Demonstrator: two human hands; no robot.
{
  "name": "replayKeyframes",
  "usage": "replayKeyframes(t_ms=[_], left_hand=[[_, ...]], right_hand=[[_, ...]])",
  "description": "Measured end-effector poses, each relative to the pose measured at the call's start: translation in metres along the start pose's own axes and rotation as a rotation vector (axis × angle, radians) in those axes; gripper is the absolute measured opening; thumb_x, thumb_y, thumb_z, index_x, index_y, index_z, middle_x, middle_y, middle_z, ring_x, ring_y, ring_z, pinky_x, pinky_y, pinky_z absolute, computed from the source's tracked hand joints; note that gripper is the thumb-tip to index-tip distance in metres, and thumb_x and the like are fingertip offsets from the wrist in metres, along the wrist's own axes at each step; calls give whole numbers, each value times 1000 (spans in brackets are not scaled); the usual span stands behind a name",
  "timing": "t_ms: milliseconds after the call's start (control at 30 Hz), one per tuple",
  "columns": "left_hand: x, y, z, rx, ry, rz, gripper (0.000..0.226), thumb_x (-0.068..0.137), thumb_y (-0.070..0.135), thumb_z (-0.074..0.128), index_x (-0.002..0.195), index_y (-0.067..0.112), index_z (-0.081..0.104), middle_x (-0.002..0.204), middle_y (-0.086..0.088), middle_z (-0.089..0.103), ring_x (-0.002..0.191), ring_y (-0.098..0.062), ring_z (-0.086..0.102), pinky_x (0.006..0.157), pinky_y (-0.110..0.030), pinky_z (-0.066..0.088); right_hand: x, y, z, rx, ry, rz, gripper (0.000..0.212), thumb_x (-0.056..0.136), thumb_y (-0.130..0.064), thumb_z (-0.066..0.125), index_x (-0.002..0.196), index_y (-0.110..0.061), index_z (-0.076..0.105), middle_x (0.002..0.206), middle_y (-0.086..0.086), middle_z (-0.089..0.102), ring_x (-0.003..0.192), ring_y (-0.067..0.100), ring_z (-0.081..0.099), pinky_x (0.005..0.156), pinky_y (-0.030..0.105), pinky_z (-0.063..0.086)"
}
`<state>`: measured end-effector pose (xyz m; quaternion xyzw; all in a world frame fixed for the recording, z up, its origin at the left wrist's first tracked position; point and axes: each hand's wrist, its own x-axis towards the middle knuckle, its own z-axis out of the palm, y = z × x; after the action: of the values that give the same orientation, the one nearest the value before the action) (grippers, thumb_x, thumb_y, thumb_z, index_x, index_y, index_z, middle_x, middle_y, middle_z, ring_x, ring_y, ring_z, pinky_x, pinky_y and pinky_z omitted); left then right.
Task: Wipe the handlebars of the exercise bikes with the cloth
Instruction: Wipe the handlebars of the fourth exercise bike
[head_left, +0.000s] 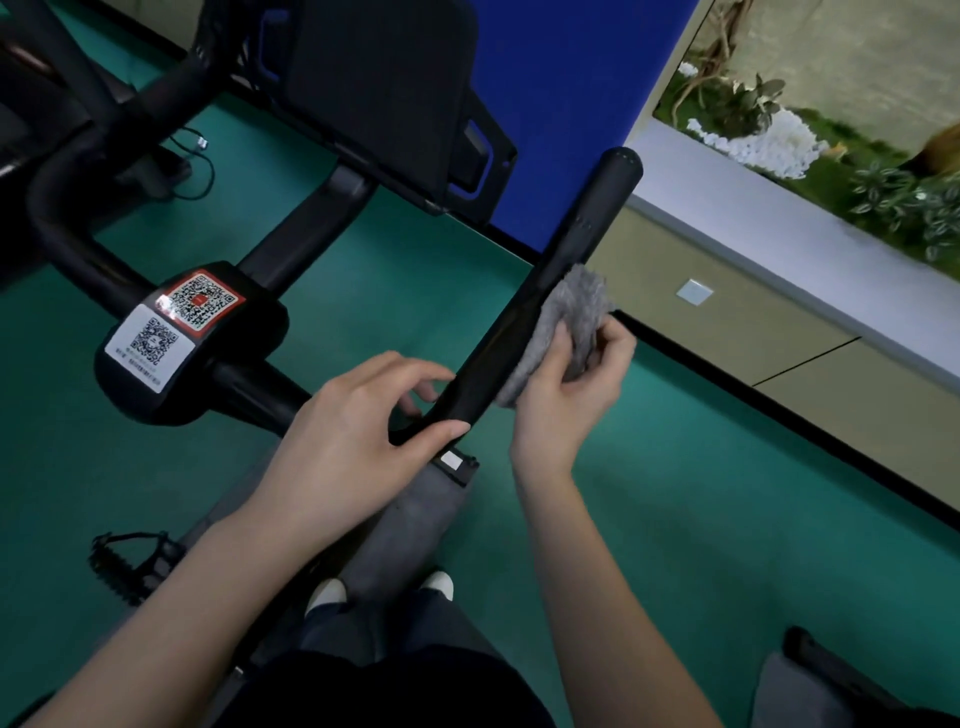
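While handlebar (550, 291) runs lower-left to upper-right | right hand (566, 395) grip clutches cloth (566, 322) | left hand (358, 415) grip pinches bar

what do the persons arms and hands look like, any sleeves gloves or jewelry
Both forearms are bare as far as the frame shows: no sleeves reach into view. The left hand and right hand wear no gloves, and no rings, watch or bracelets show on the fingers or wrists. The fingernails look short and unpainted. Below the arms, dark trousers and light-coloured shoes are visible.
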<state>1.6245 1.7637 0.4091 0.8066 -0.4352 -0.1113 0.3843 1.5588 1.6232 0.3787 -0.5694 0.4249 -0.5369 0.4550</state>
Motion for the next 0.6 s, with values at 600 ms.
replayKeyframes(t_ms=[600], left_hand=[[2,7,-3,23,-18,-31,42,73,54,62,105,27,66,89,16,56,74,-8,59,69,-31,52]], right_hand=[[-7,-39,-16,-395,-377,-296,21,79,6,67,96,-5,71,98,-1,59,95,12,59,88,16,43]])
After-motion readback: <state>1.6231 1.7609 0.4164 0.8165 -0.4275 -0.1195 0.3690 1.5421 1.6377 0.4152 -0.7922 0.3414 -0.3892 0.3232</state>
